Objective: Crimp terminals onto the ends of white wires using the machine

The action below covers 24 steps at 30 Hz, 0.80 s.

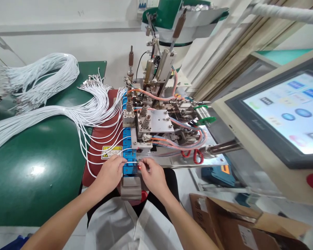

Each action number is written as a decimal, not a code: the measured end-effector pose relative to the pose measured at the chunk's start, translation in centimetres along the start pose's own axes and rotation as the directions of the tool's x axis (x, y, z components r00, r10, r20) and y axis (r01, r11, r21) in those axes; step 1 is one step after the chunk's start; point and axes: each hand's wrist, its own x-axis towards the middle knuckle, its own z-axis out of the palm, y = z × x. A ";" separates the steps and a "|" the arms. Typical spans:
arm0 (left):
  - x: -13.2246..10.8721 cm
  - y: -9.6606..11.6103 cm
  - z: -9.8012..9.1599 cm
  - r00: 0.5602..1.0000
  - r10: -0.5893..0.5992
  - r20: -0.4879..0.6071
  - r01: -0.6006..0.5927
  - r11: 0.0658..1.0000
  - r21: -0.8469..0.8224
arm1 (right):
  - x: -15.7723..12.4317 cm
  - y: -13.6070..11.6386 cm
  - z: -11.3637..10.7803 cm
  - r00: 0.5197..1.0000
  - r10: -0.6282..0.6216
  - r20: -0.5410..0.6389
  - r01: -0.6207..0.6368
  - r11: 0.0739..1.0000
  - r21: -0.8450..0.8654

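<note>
Between my two hands a white cable (131, 162) is stretched level across the blue fixture blocks (129, 170) at the machine's near end. My left hand (112, 172) pinches the cable on the left side of the blocks. At the cable's right end, my right hand (152, 173) has thumb and fingers closed together on its tip, beside a small red light (139, 167). The tip itself is mostly hidden by the fingers. More white cables (101, 137) run from the left into the row of blue blocks farther up.
The metal machine (156, 121) with hoses stands ahead. On the green table (41, 194) lie a long cable bundle (28, 119) and a coiled bundle (54, 73). A touchscreen (289, 107) is at right, above a cardboard box (240, 222). A warning label (111, 152) marks the red-brown plate (90, 175).
</note>
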 end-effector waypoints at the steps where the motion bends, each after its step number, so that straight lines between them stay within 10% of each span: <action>1: 0.0 0.1 0.0 1.000 -0.003 -0.007 0.003 1.000 0.003 | 0.0 0.0 0.0 1.000 -0.002 -0.001 0.002 1.000 -0.008; 24: 0.0 -0.2 0.1 1.000 0.003 0.009 -0.003 0.999 -0.041 | 0.4 0.9 0.6 1.000 -0.003 0.003 0.002 0.996 0.091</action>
